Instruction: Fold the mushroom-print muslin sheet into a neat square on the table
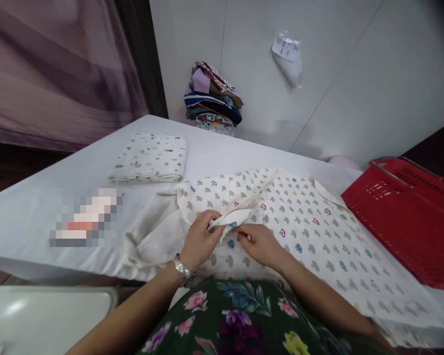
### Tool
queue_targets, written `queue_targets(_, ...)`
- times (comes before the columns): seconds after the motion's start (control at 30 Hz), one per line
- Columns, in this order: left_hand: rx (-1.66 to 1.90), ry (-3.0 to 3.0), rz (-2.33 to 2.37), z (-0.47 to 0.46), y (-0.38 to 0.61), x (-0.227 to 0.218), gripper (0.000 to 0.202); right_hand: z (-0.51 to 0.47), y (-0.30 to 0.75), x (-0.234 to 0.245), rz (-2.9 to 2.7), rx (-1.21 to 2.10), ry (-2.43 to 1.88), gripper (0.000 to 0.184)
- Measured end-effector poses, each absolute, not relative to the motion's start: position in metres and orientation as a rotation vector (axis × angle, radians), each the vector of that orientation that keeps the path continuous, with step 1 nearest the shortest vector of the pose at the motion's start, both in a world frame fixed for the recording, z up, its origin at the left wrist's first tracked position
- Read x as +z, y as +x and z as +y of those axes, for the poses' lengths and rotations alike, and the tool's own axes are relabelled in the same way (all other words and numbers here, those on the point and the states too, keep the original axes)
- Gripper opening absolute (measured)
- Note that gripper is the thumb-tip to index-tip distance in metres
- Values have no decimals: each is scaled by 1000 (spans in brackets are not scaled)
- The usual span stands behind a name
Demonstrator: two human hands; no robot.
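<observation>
A large cream muslin cloth (314,231) with grey, red and blue mushroom prints is spread over the white table. Near its front middle, my left hand (203,234) pinches a gathered fold of it between thumb and fingers. A bracelet is on that wrist. My right hand (261,244) is close by on the right, fingers curled in at the same fold; its fingertips press on the cloth. At the left end the cloth turns over, showing a plain side. Behind it and to the left lies a folded cloth (151,157) with small dark prints.
A red plastic basket (403,217) stands at the table's right. A stack of folded fabrics (214,98) is against the wall. A blurred-out flat object (91,214) lies on the white tablecloth (33,212) at left. A white basin-like thing (48,315) sits below the front edge.
</observation>
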State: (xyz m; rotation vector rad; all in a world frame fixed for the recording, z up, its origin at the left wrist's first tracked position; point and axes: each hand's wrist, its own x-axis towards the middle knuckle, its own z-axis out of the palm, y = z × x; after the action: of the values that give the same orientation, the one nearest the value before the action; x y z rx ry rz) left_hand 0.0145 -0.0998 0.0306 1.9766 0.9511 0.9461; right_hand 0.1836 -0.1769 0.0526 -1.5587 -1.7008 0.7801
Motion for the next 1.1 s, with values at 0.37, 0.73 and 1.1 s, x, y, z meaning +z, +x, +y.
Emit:
queue_targets(0.37,768,1444,795,-101,20,36,22,-159,193,64,-1848,256,-1381,11)
queue_targets(0.73,756,1231,750,-89,13,40,26,-152,185,76,-1771,759,-1051,13)
queue_targets(1.1,899,1527,800,-97,17,38,25,-132,175,60,-1699,360,-1316,13)
